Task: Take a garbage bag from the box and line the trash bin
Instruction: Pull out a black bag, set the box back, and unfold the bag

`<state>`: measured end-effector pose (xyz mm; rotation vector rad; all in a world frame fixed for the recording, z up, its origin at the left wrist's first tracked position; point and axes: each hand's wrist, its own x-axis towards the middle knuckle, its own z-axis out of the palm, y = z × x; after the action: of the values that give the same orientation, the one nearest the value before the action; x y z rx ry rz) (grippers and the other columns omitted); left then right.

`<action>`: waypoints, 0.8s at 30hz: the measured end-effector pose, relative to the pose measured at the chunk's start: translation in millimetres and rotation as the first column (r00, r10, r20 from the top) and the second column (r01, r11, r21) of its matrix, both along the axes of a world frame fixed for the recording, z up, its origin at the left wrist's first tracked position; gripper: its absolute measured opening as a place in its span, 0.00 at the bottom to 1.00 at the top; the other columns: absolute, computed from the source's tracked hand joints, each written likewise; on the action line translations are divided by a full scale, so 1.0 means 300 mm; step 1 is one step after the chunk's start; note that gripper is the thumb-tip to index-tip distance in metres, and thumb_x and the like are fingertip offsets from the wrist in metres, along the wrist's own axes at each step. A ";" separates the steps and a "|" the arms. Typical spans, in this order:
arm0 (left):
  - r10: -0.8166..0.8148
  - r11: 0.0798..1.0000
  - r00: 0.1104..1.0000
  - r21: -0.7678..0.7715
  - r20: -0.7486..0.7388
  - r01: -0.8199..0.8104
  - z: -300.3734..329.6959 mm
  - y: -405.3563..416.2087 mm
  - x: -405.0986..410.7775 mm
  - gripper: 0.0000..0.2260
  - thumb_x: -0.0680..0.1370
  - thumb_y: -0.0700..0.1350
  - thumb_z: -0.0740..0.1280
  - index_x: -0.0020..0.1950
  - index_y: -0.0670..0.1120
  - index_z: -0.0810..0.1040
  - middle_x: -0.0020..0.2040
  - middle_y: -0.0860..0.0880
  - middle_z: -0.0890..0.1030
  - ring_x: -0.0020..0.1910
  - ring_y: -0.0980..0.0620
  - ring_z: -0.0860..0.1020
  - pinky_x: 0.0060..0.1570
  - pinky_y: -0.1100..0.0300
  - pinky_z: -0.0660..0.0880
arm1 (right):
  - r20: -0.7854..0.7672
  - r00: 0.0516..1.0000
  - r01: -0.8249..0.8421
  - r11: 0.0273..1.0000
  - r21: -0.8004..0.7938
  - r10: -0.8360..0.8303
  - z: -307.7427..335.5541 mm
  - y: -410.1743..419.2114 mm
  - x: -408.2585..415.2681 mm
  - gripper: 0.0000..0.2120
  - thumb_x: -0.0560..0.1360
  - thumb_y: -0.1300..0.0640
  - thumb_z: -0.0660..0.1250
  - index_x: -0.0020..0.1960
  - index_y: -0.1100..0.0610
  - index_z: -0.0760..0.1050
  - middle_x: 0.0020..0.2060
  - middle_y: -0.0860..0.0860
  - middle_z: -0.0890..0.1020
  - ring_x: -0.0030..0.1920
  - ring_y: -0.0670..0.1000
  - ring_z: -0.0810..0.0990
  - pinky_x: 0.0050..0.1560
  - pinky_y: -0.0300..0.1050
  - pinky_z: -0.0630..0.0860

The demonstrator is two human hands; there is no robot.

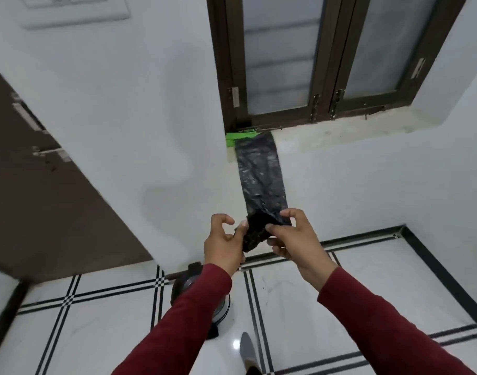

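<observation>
From the head camera, a black garbage bag (261, 174) hangs as a flat strip down the white wall from a green box (238, 137) on the window ledge. Its lower end is bunched between 2 hands. The left hand (223, 242) pinches the bunched end with its thumb; the right hand (291, 236) pinches it between thumb and fingertips. The trash bin (223, 304) stands on the tiled floor below, partly hidden by the left sleeve.

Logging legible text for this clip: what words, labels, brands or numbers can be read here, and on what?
None can be read.
Green box on the window sill: a dark label strip with pale print, too small and blurred to read.
Black garbage bag: no print visible.
</observation>
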<state>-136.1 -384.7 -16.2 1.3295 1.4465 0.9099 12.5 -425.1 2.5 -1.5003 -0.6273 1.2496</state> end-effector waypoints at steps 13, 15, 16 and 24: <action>-0.264 0.964 0.963 0.004 -0.061 0.264 0.050 -0.340 -0.302 0.09 0.75 0.47 0.76 0.44 0.41 0.87 0.34 0.55 0.81 0.29 0.58 0.76 0.30 0.67 0.71 | 0.084 0.994 -0.075 0.996 0.040 0.072 -0.007 -0.269 -0.285 0.14 0.77 0.65 0.63 0.45 0.52 0.86 0.46 0.54 0.87 0.48 0.56 0.86 0.50 0.53 0.84; -0.145 0.989 0.983 -0.009 -0.112 0.145 0.027 -0.342 -0.350 0.12 0.78 0.48 0.73 0.38 0.42 0.85 0.34 0.52 0.79 0.30 0.56 0.75 0.31 0.62 0.71 | 0.081 0.994 -0.074 0.997 0.022 0.072 -0.006 -0.274 -0.327 0.16 0.77 0.67 0.61 0.47 0.54 0.85 0.47 0.56 0.86 0.44 0.54 0.85 0.43 0.46 0.83; -0.116 0.993 0.991 -0.043 -0.073 0.113 0.023 -0.341 -0.379 0.13 0.79 0.48 0.72 0.38 0.43 0.84 0.33 0.50 0.79 0.31 0.54 0.75 0.34 0.62 0.71 | 0.084 0.994 -0.077 0.997 0.011 0.076 -0.009 -0.276 -0.346 0.17 0.77 0.68 0.60 0.47 0.55 0.85 0.45 0.56 0.86 0.41 0.52 0.83 0.41 0.44 0.81; 0.407 0.838 0.677 -0.545 0.613 -0.010 0.046 -0.298 -0.643 0.08 0.85 0.39 0.60 0.48 0.43 0.76 0.40 0.44 0.80 0.44 0.46 0.81 0.47 0.51 0.78 | 0.639 0.655 -0.293 0.915 -0.277 0.403 -0.033 -0.263 -0.512 0.18 0.73 0.69 0.60 0.48 0.53 0.86 0.40 0.49 0.82 0.39 0.46 0.78 0.33 0.29 0.69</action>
<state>-328.9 -474.0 -2.5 0.3137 1.0957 0.9611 -141.2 -504.0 -7.5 -2.0591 -1.4037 0.9946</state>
